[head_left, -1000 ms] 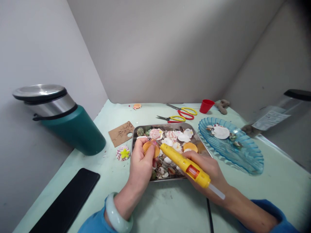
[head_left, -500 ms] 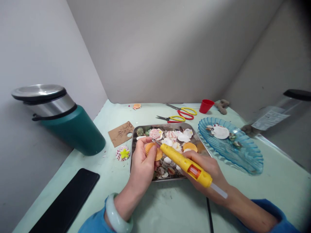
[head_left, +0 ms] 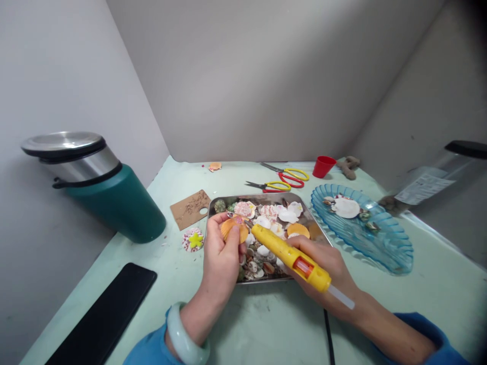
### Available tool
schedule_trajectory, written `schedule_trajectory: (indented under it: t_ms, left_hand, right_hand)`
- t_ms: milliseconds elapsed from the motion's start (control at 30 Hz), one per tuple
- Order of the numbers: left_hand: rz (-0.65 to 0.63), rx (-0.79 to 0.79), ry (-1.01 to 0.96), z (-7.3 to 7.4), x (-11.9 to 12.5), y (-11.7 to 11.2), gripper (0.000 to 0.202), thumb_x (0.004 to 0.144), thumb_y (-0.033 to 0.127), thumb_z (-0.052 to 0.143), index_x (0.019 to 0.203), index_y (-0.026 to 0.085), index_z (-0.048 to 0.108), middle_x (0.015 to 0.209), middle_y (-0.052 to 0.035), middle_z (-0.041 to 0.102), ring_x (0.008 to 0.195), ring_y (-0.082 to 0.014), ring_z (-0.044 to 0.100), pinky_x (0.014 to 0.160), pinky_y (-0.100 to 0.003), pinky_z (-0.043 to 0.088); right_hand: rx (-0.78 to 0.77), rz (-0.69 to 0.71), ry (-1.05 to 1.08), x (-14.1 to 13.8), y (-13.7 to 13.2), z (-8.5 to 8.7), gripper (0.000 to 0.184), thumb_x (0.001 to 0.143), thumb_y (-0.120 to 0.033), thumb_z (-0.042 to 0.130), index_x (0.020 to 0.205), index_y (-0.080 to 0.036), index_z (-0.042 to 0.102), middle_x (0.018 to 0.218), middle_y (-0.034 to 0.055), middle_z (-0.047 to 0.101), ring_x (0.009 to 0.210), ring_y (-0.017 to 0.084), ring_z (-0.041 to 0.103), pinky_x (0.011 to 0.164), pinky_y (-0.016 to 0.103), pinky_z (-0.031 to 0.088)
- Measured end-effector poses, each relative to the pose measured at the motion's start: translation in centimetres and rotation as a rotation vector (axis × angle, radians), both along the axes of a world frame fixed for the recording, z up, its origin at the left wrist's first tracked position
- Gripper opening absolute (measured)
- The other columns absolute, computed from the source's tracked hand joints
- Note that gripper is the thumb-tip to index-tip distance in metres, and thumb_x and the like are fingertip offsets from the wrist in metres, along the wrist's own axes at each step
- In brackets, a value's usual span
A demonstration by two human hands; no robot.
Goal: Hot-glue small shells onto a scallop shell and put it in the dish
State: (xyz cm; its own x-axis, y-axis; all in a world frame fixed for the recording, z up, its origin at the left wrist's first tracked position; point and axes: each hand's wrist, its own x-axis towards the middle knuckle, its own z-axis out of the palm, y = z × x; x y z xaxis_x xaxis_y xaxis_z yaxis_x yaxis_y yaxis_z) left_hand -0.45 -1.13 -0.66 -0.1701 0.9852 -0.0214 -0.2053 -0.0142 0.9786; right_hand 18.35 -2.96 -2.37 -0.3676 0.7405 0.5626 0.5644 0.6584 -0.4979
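Over the metal tray (head_left: pixel 322 234) of assorted shells, my left hand (head_left: pixel 220 258) pinches an orange scallop shell (head_left: pixel 230 232) between thumb and fingers. A small pinkish patch shows near the shell's upper edge. My right hand (head_left: pixel 323 263) is wrapped round a yellow hot glue gun (head_left: pixel 283 248), with a clear glue stick (head_left: pixel 341 297) jutting from its back end. The gun's metal nozzle points left at the scallop shell's edge; whether it touches cannot be made out. Another orange shell (head_left: pixel 298 231) lies in the tray among white and pink ones.
A green bottle (head_left: pixel 114 203) and black phone (head_left: pixel 106 314) are at left, near brown cardboard (head_left: pixel 190 209) and a starfish-topped disc (head_left: pixel 193 240). Scissors (head_left: pixel 279 186) and a red cup (head_left: pixel 323 167) stand behind the tray. A blue dish (head_left: pixel 380 248) with shells sits right.
My left hand has shifted the scallop shell slightly left and turned it, so more of its face and the pinkish patch show. The glue gun has barely moved.
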Motion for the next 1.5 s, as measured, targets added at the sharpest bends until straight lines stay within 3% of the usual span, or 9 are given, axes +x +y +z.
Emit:
schedule_trajectory:
  t_ms: [600, 767, 867, 1000, 1133, 1233, 1300, 1367, 1500]
  left_hand:
    - [-0.002, -0.002, -0.059, 0.2, -0.1, 0.0, 0.028, 0.082, 0.027, 0.058, 0.102, 0.023, 0.039, 0.059, 0.0088, 0.052, 0.040, -0.0074, 0.043, 0.039, -0.018, 0.035]
    - [0.024, 0.008, -0.070, 0.2, -0.2, 0.1, 0.029, 0.081, 0.027, 0.059, 0.101, 0.022, 0.040, 0.059, 0.0086, 0.053, 0.041, -0.0070, 0.045, 0.039, -0.017, 0.035]
    - [0.043, 0.004, -0.081, 0.1, -0.4, 0.4, 0.028, 0.079, 0.026, 0.059, 0.100, 0.021, 0.041, 0.057, 0.0082, 0.052, 0.041, -0.0075, 0.046, 0.037, -0.016, 0.034]
    - [0.047, 0.007, -0.102, 0.1, -0.5, 0.6, 0.026, 0.079, 0.025, 0.059, 0.098, 0.020, 0.042, 0.059, 0.0076, 0.053, 0.042, -0.0072, 0.046, 0.036, -0.016, 0.034]
    - [0.021, 0.018, -0.102, -0.1, -0.5, 0.6, 0.026, 0.080, 0.025, 0.059, 0.099, 0.021, 0.042, 0.064, 0.0071, 0.055, 0.042, -0.0061, 0.045, 0.037, -0.016, 0.034]
    - [-0.049, 0.021, -0.086, -0.2, -0.5, 0.5, 0.024, 0.082, 0.028, 0.059, 0.100, 0.021, 0.043, 0.062, 0.0080, 0.053, 0.040, -0.0050, 0.041, 0.037, -0.016, 0.032]
    - [-0.102, 0.014, -0.074, -0.1, -0.4, 0.3, 0.024, 0.083, 0.029, 0.059, 0.100, 0.020, 0.045, 0.064, 0.0076, 0.053, 0.040, -0.0042, 0.040, 0.036, -0.015, 0.031]
    - [-0.139, 0.005, -0.060, 0.2, -0.3, 0.1, 0.023, 0.082, 0.029, 0.060, 0.098, 0.020, 0.046, 0.069, 0.0061, 0.055, 0.041, -0.0036, 0.041, 0.037, -0.015, 0.030]
    - [-0.180, 0.035, -0.028, 0.6, -0.2, -0.3, 0.023, 0.081, 0.028, 0.061, 0.099, 0.019, 0.050, 0.078, 0.0035, 0.058, 0.045, -0.0044, 0.047, 0.040, -0.017, 0.036]
  right_hand:
    - [-0.020, 0.011, 0.019, -0.1, 0.0, 0.1, 0.009, 0.086, -0.018, 0.058, 0.093, -0.022, 0.055, 0.073, -0.0015, 0.065, 0.056, 0.012, 0.057, 0.053, 0.023, 0.042]
    - [-0.152, -0.072, 0.026, 0.1, 0.0, 0.3, 0.003, 0.088, -0.025, 0.057, 0.088, -0.022, 0.057, 0.070, -0.0011, 0.064, 0.054, 0.013, 0.056, 0.053, 0.025, 0.042]
    - [-0.302, -0.193, 0.046, 0.7, 0.6, 0.8, 0.019, 0.092, -0.039, 0.053, 0.082, -0.022, 0.057, 0.066, -0.0013, 0.060, 0.054, 0.014, 0.055, 0.052, 0.026, 0.042]
    - [-0.398, -0.253, -0.178, 1.2, 1.5, 1.6, 0.031, 0.092, -0.050, 0.049, 0.088, -0.020, 0.059, 0.070, 0.0017, 0.064, 0.061, 0.019, 0.058, 0.056, 0.029, 0.041]
    - [-0.395, -0.258, -0.460, 1.1, 1.9, 1.6, 0.020, 0.092, -0.037, 0.052, 0.096, -0.019, 0.062, 0.080, 0.0050, 0.068, 0.069, 0.020, 0.062, 0.058, 0.028, 0.037]
    - [-0.356, -0.201, -0.522, 1.2, 1.9, 2.0, 0.022, 0.088, -0.036, 0.060, 0.102, -0.020, 0.064, 0.093, 0.0074, 0.070, 0.080, 0.023, 0.065, 0.064, 0.029, 0.040]
    - [-0.310, -0.142, -0.506, 1.3, 1.8, 2.9, 0.033, 0.082, -0.042, 0.068, 0.107, -0.021, 0.066, 0.096, 0.0082, 0.069, 0.086, 0.025, 0.065, 0.068, 0.030, 0.044]
    - [-0.239, -0.184, -0.429, 1.0, 1.7, 4.1, 0.036, 0.082, -0.046, 0.068, 0.108, -0.020, 0.067, 0.097, 0.0093, 0.069, 0.086, 0.025, 0.064, 0.070, 0.032, 0.046]
    - [-0.247, -0.096, -0.235, -0.9, 1.2, 5.5, 0.023, 0.094, -0.037, 0.053, 0.100, -0.021, 0.068, 0.087, 0.0037, 0.071, 0.075, 0.018, 0.064, 0.067, 0.028, 0.046]
